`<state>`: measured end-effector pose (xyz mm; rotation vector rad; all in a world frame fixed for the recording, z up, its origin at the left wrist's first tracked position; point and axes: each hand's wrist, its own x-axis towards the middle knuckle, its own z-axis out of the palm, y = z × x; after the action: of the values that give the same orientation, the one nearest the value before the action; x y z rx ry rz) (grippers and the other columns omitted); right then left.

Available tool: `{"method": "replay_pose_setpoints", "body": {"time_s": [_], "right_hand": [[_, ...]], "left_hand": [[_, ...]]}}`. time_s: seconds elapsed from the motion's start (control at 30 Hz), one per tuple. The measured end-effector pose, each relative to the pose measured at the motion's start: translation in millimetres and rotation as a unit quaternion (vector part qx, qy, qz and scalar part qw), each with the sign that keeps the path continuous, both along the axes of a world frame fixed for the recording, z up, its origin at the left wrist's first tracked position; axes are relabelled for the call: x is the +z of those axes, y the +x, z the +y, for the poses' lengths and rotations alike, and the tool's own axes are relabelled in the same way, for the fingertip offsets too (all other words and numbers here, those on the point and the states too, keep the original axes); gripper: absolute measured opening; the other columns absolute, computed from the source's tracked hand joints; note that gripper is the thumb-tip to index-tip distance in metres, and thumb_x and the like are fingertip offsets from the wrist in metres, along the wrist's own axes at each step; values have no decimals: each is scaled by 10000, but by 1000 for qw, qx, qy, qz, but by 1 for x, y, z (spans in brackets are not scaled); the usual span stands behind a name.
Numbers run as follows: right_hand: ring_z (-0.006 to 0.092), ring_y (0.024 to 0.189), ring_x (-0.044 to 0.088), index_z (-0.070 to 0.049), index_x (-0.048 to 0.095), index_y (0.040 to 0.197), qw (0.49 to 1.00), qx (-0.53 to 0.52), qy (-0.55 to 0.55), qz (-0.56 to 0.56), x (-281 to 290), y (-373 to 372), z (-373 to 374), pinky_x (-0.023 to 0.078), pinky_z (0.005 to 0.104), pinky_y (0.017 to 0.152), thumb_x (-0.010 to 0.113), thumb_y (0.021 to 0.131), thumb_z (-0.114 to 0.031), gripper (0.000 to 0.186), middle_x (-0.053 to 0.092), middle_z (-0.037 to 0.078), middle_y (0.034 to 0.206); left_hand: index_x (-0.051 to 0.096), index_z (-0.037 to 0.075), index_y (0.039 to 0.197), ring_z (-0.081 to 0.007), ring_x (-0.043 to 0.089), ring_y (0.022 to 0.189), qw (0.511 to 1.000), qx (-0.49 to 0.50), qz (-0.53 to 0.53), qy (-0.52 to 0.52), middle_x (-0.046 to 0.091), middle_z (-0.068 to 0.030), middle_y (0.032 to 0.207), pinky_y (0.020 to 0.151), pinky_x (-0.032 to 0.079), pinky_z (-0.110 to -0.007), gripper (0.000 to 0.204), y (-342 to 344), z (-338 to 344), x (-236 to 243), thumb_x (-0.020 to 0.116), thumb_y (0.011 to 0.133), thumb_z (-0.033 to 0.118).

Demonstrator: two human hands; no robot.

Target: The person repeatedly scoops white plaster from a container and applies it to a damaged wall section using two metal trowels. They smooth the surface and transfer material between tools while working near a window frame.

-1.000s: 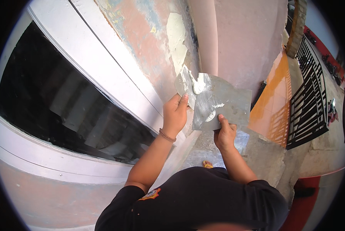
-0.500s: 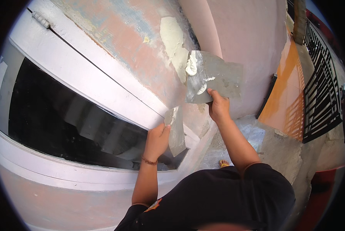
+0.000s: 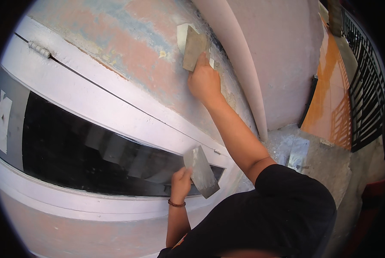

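My right hand [image 3: 204, 84] reaches out to the wall, closed around a flat grey-brown putty spreader [image 3: 194, 48]. The spreader lies over a patch of white putty [image 3: 182, 35], hiding part of it; one finger stretches along its back. Lower down, in front of the dark window pane, my left hand [image 3: 181, 184] grips a second flat grey plate, also a putty spreader [image 3: 202, 172], by its edge. That plate is tilted, away from the wall patch.
The wall [image 3: 128, 41] is mottled pink and blue. A white-framed window [image 3: 102, 148] with a hinge [image 3: 39, 49] runs along the left. A pink rounded column [image 3: 240, 56] stands beside the patch. At the right are an orange panel [image 3: 323, 86], a black railing [image 3: 366, 90] and concrete floor [image 3: 326, 167].
My right hand has moved up and left with its spreader, onto the putty patch on the wall. My left hand has dropped lower and slightly right, its plate still held.
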<state>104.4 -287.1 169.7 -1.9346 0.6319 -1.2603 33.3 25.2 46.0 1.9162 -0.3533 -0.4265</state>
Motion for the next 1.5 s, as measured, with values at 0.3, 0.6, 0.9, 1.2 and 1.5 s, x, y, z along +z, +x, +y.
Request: {"method": "replay_pose_setpoints", "body": {"time_s": [0.3, 0.6, 0.9, 1.2, 1.5], "right_hand": [[390, 704, 695, 211, 408, 1338, 994, -25, -97, -43, 101, -7, 26, 578, 423, 614, 577, 813, -71, 619, 645, 327, 1009], [427, 858, 678, 161, 317, 1423, 992, 41, 111, -41, -22, -45, 4, 547, 470, 743, 549, 840, -88, 675, 648, 303, 1064], [407, 780, 688, 152, 396, 1365, 995, 14, 16, -93, 95, -8, 6, 555, 481, 707, 574, 815, -86, 625, 678, 271, 951], [334, 690, 652, -19, 570, 1286, 928, 164, -66, -329, -37, -76, 25, 520, 394, 640, 579, 892, -34, 395, 666, 181, 897], [343, 1083, 661, -39, 528, 1389, 976, -20, -143, -165, -83, -22, 23, 579, 378, 806, 565, 841, -5, 551, 601, 230, 1303]], "left_hand": [[663, -75, 983, -90, 586, 707, 998, -49, 30, 11, 653, -49, 814, 606, 498, -264, 261, 1, -17, 10, 554, 994, 161], [674, -80, 1007, -93, 614, 756, 996, -18, 83, -26, 678, -63, 873, 636, 511, -259, 257, -4, -14, 5, 543, 994, 141], [642, -62, 1061, -144, 653, 816, 998, -26, 64, 10, 684, -89, 938, 705, 540, -294, 250, 4, 9, -9, 528, 1000, 152], [652, -48, 987, -131, 642, 770, 998, -21, 53, -39, 671, -70, 889, 672, 537, -279, 238, 9, -17, 9, 542, 994, 163], [646, -49, 1087, -151, 675, 824, 994, 18, 96, -51, 687, -83, 960, 710, 555, -281, 253, 5, 7, 2, 541, 1006, 167]]}}
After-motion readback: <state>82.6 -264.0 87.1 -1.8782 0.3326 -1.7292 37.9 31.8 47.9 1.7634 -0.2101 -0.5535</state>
